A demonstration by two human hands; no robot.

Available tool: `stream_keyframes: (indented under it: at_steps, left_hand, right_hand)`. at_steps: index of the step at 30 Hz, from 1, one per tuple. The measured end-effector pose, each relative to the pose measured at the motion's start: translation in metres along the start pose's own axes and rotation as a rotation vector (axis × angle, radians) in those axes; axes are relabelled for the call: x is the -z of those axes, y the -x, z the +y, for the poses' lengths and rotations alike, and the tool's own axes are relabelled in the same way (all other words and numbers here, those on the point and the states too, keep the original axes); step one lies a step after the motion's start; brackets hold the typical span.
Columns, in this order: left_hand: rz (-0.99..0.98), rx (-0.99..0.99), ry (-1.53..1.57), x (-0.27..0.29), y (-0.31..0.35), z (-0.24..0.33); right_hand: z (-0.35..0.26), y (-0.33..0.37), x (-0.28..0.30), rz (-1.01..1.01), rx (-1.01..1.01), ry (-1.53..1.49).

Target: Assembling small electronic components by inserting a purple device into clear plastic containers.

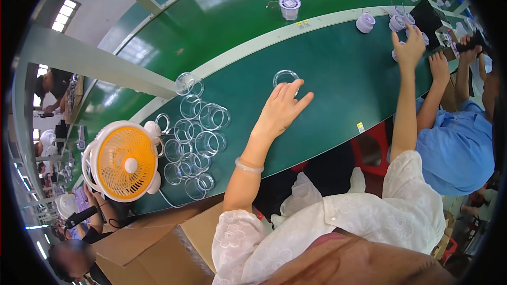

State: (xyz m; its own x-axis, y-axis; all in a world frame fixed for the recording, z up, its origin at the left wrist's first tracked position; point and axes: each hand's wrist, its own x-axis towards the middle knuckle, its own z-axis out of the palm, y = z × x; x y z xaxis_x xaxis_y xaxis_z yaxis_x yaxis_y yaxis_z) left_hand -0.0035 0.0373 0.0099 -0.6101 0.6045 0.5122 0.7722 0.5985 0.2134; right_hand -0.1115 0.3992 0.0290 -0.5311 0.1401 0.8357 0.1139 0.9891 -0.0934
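My left hand [285,106] is over the middle of the green table, its fingers stretched and the thumb apart. Just beyond its fingertips lies a clear ring [285,72]; whether they touch it I cannot tell. Far to the right, my right hand [411,51] reaches out with fingers apart, above a group of small white-and-lilac round units [397,22]. One of those units is partly hidden behind this hand. Another lilac unit [365,22] stands alone to its left, near the table's far edge.
Several clear rings [213,116] cluster at the left, beside a white fan with an orange grille [127,162]. A white unit with a red wire [289,6] stands beyond the table's rail. A cardboard box [153,243] is at lower left. A co-worker in blue [454,142] sits at right.
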Motion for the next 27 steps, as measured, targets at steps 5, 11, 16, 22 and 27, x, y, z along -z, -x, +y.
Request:
stream_keyframes:
  at_steps: [5, 11, 16, 22, 27]
  left_hand:
    - [0.116, 0.117, -0.028, -0.003, -0.003, -0.002]
    - [0.152, 0.471, 0.298, -0.004, 0.003, -0.012]
    - [0.127, 0.489, 0.338, -0.007, 0.006, -0.018]
    - [0.437, 0.694, 0.532, -0.013, 0.014, -0.039]
    - [0.663, 0.768, 0.976, -0.012, 0.015, -0.048]
  right_hand:
    - [0.077, 0.035, -0.015, -0.592, -0.426, -0.533]
    - [-0.047, 0.014, 0.042, -0.534, -0.318, -0.951]
    - [-0.160, 0.019, 0.069, -0.744, 0.143, -1.355]
    - [-0.213, 0.057, 0.058, -0.758, 0.155, -1.643]
    - [-0.209, 0.068, 0.052, -0.735, 0.155, -1.670]
